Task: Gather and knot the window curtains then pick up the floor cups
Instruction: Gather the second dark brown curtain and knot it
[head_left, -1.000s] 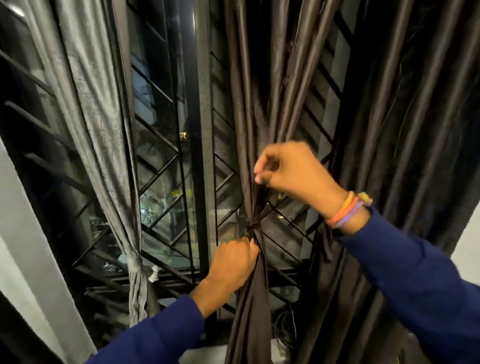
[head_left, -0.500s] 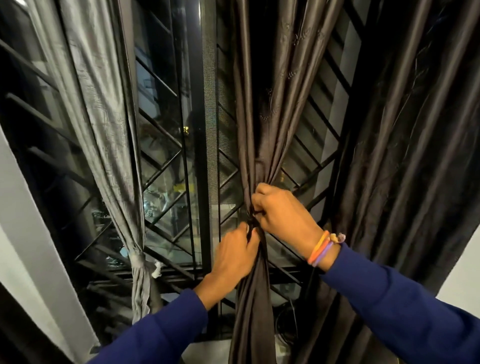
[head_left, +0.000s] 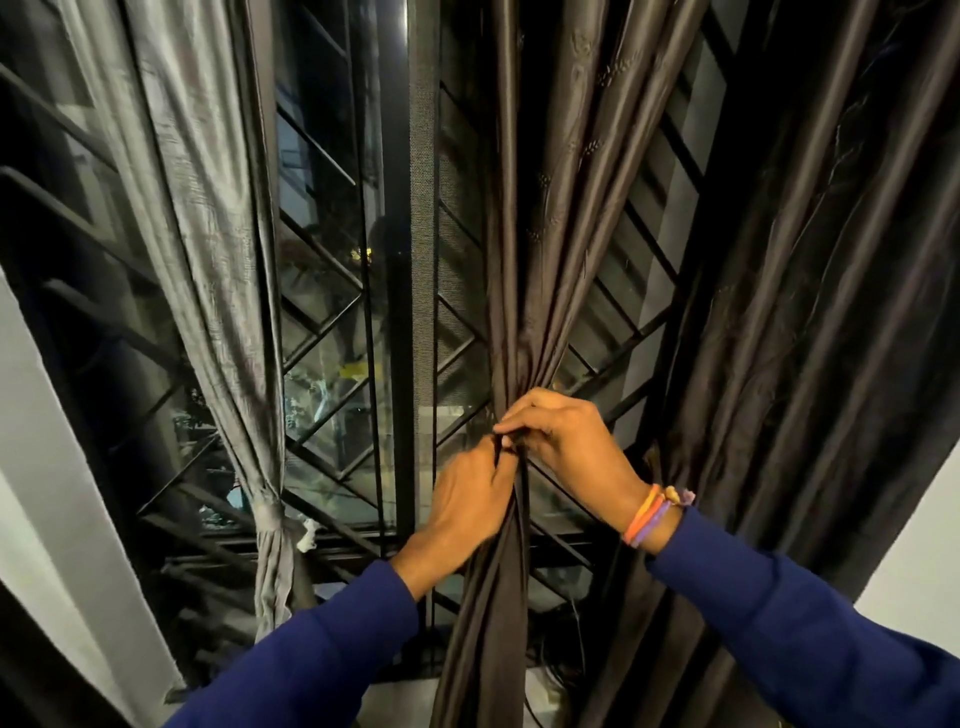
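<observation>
A dark brown curtain (head_left: 524, 249) hangs gathered into a narrow bundle in the middle of the window. My left hand (head_left: 470, 501) grips the bundle from the left, just below the gathered point. My right hand (head_left: 563, 441) pinches the fabric at that point from the right, fingertips against the left hand's. The knot itself is hidden under the fingers. A grey curtain (head_left: 208, 249) on the left hangs tied with a knot (head_left: 270, 514) low down. No cups are in view.
A wider dark curtain (head_left: 810, 312) hangs loose on the right. Behind the fabric stands a black window grille (head_left: 332, 332) with a vertical frame post (head_left: 418, 260). White wall (head_left: 47, 467) borders the window at left, and cables lie near the floor at the bottom.
My right hand came down from higher on the bundle to the gathered point and now meets my left hand there. The view has moved in closer.
</observation>
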